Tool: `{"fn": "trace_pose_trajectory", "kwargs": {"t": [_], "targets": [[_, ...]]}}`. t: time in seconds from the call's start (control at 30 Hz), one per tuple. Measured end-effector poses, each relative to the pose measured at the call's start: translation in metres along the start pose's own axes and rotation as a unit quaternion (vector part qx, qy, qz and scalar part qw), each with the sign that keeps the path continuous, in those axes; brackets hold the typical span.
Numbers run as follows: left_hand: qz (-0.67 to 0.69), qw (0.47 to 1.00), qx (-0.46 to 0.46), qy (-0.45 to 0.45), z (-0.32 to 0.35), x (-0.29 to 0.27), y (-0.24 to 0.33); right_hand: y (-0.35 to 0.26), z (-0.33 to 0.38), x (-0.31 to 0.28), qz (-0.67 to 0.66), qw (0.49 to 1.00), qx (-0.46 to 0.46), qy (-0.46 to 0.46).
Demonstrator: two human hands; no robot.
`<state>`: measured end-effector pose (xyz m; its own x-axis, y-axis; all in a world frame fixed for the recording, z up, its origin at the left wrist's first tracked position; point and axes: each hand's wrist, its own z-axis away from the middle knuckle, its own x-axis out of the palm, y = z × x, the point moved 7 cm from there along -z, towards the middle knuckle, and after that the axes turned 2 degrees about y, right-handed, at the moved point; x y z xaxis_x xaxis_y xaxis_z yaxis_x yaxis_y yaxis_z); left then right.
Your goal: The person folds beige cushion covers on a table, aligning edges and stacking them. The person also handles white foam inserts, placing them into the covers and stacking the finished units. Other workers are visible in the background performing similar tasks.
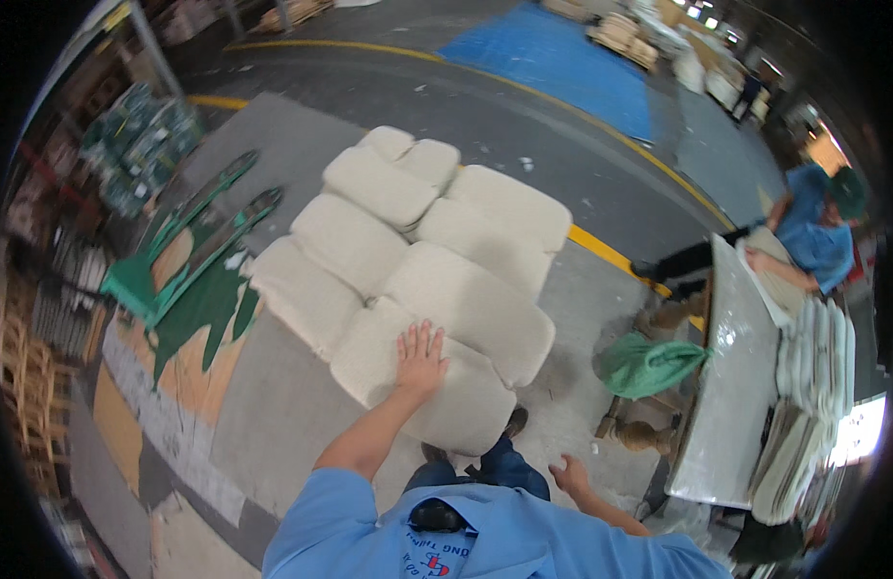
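Cream cushion pads (475, 309) lie in a broad cluster of low piles in front of me, their rounded edges overlapping. On the nearest pad (456, 400) my left hand (422, 362) rests palm down, fingers spread. My right hand (570, 478) hangs beside my body, apart from the pads, with its fingers loosely bent and nothing seen in it. What supports the piles underneath is hidden.
A green pallet jack (152, 280) stands at the left, near wrapped green bundles (142, 145). To the right, a co-worker (813, 232) handles a pad at a table (722, 386) stacked with pads (813, 357). A green sack (649, 367) hangs by it. Blue sheeting (553, 68) covers floor farther off.
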<state>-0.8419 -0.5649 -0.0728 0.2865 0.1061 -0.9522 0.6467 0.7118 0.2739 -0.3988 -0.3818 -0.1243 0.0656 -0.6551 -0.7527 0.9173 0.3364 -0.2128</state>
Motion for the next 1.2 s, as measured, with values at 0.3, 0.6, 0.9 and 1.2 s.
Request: {"fn": "trace_pose_trajectory", "kwargs": {"t": [0.3, 0.6, 0.9, 1.2], "targets": [[-0.043, 0.985, 0.095, -0.136, -0.054, 0.023, 0.157, 0.156, 0.150, 0.047, -0.327, 0.895, 0.293, 0.077], [-0.068, 0.980, 0.082, -0.167, -0.038, 0.000, 0.218, 0.204, 0.253, 0.192, -0.398, 0.891, 0.218, -0.009], [0.132, 0.952, 0.275, -0.013, 0.087, 0.031, 0.395, 0.394, 0.268, 0.131, -0.520, 0.774, 0.361, 0.007], [0.270, 0.889, 0.294, -0.226, 0.143, 0.100, 0.656, 0.630, 0.283, -0.035, -0.500, 0.731, 0.401, 0.236]]}}
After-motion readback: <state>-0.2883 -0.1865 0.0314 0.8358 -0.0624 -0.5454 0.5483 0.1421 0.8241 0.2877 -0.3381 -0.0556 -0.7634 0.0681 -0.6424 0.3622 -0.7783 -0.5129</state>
